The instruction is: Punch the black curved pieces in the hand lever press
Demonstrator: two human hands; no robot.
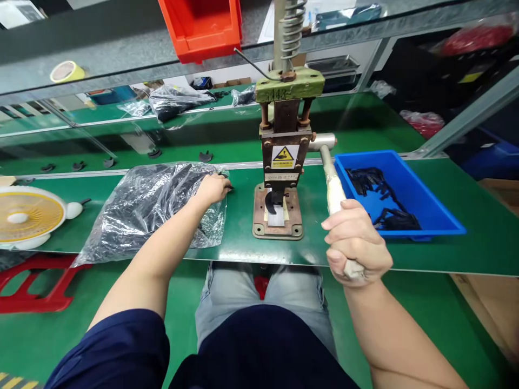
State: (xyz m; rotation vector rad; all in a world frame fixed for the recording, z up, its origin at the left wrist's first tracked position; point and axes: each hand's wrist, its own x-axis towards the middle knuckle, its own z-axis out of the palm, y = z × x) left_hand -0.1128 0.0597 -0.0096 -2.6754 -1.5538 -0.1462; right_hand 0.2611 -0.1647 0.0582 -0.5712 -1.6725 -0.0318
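My right hand is wrapped round the pale, tape-covered lever handle of a hand press. A black curved piece sits under the press head, above the metal base plate. Left of the press, my left hand rests over the right end of a clear plastic bag holding dark parts. Its fingers are closed, and the tip of a small black part sticks out from them; most of that part is hidden.
At the right stands a blue bin with black parts inside. Several black curved pieces lie along the back of the green bench. A fan is at the left. Overhead, a shelf carries a red bin and a tape roll.
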